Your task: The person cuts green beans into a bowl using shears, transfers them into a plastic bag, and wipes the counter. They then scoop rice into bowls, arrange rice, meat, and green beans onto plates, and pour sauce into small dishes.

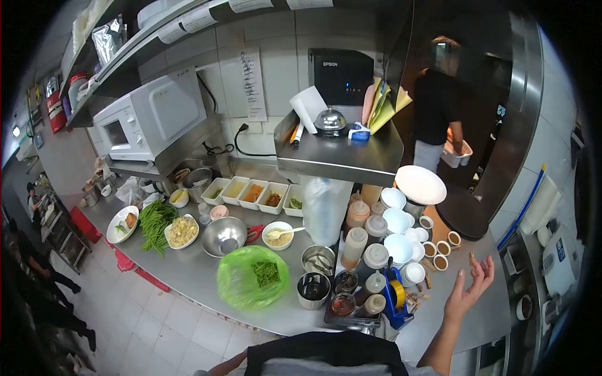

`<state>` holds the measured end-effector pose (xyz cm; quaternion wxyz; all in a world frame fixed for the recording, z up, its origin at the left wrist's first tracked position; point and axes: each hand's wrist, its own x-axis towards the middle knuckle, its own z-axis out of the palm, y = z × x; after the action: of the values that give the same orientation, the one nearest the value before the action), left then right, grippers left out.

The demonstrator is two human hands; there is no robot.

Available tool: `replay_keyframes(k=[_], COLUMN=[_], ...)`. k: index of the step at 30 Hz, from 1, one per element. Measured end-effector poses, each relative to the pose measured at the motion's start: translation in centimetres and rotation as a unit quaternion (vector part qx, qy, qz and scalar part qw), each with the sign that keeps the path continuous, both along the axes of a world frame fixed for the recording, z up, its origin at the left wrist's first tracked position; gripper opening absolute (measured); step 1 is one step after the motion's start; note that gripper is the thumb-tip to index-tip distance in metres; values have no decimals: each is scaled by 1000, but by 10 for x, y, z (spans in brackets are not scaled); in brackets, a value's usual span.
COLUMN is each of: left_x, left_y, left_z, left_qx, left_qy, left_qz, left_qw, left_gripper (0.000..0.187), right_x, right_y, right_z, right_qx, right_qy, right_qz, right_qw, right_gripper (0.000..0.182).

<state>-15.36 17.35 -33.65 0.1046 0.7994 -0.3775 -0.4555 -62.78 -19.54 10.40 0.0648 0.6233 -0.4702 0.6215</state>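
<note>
My right hand [473, 288] is raised over the right end of the steel counter [301, 323], palm turned up and fingers apart. A small brown piece [472, 256] shows right at its fingertips. Left of this hand lie several small wooden pieces that look like clothespins [414, 302], beside a blue tape dispenser [395, 299] with a yellow roll. Small cups with brown contents [441, 262] stand just beyond the hand. Only a bit of my left arm [231, 365] shows at the bottom edge; the left hand is out of sight.
Sauce bottles [354, 247] and white bowls [397, 247] crowd the counter's middle. Leftward are a green plastic bag [251, 279], a steel bowl [224, 236] and green beans [157, 222]. A shelf [342, 156] overhangs. Behind the opening, a person [436, 106] holds a container.
</note>
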Motion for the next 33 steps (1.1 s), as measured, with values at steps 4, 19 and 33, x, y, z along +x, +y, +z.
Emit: replay_keyframes(k=[4, 19, 33], left_x=[-6, -15, -37], left_y=[2, -5, -31], left_z=[1, -3, -60], left_qx=[5, 16, -72], left_qy=[1, 3, -32], left_qz=[5, -1, -148], left_qw=[1000, 1000, 986], left_gripper=[33, 33, 34], right_x=[3, -1, -7], right_y=[-4, -7, -10], right_z=[-8, -8, -13], right_qx=[4, 7, 3], right_qy=[-7, -25, 8], right_qz=[18, 33, -3], right_qw=[1000, 999, 1000], right_gripper=[27, 28, 29])
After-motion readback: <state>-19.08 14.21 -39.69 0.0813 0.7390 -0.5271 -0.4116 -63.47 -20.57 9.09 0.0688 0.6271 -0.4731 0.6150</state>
